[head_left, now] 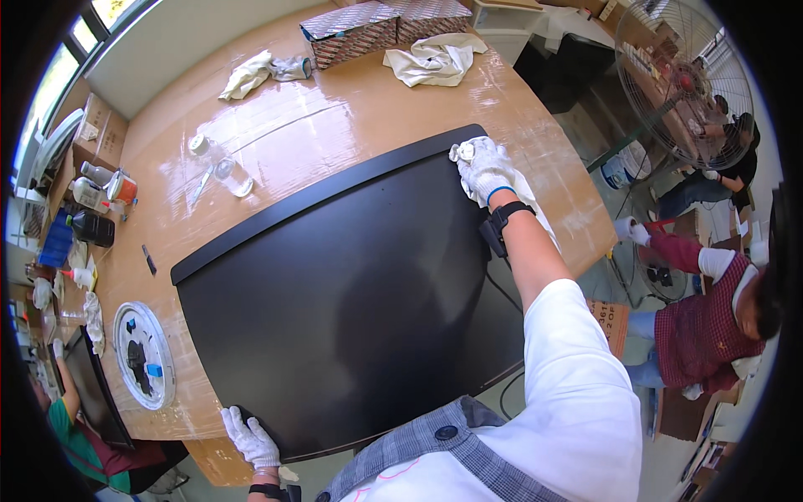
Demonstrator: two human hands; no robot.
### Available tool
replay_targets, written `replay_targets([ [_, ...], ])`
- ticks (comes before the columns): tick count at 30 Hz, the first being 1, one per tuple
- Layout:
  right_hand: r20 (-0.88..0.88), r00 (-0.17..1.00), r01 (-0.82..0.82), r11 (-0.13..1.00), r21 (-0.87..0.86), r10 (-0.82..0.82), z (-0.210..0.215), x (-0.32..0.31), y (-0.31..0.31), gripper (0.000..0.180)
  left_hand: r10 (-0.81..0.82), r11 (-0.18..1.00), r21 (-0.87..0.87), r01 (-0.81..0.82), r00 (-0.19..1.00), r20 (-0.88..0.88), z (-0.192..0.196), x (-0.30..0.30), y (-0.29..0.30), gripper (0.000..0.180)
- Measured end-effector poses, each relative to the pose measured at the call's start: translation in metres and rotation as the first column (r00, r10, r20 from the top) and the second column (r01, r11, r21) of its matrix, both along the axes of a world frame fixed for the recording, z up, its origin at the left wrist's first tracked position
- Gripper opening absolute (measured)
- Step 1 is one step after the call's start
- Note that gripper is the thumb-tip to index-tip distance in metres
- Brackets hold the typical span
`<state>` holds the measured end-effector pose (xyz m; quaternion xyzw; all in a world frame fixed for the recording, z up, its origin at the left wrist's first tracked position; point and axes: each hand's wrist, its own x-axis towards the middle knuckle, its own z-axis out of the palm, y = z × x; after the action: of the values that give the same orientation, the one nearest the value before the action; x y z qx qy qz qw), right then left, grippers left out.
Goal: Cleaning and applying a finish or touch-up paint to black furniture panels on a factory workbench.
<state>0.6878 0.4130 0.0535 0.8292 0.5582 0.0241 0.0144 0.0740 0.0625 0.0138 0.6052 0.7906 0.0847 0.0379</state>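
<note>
A large black panel lies in front of me on the work table, with a raised black strip along its far edge. My right hand, in a white knitted glove, presses a white cloth onto the panel's far right corner. Its fingers are bent round the cloth, which trails down behind my wrist. At the near left corner, my left hand, gloved too, rests against the panel's edge with its fingers stretched out and no object in them.
Brown sheeting covers the table. On it are a clear bottle, a round white lid with dark paste, a small knife, rags and patterned boxes. A fan and co-workers are at right; another person works at left.
</note>
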Motion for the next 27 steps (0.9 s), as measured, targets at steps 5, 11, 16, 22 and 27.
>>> replay_targets([
  [5,-0.181,0.983,-0.032,0.97,-0.241,-0.013,0.078,-0.041,-0.008,0.041,0.01,1.0,0.002,-0.01,1.0,0.002,0.004,0.001,-0.002,0.047],
  [11,-0.143,0.929,-0.348,0.937,-0.02,0.342,0.015,-0.061,-0.024,0.045,0.047,0.997,-0.055,-0.049,0.998,-0.036,0.008,0.001,0.001,0.049],
  [16,-0.103,0.992,-0.092,0.982,-0.165,0.076,0.041,-0.013,-0.008,0.051,0.042,0.999,-0.027,-0.043,0.999,-0.027,-0.002,-0.006,-0.008,0.049],
  [22,-0.072,0.995,0.074,0.997,-0.028,-0.076,0.01,0.02,-0.004,0.051,-0.003,1.0,-0.005,0.003,0.999,-0.033,0.0,0.003,-0.002,0.049],
  [27,0.07,0.979,-0.191,0.982,-0.007,0.191,0.004,-0.026,-0.01,0.045,0.007,1.0,-0.003,-0.007,0.999,-0.039,0.002,0.0,-0.001,0.05],
])
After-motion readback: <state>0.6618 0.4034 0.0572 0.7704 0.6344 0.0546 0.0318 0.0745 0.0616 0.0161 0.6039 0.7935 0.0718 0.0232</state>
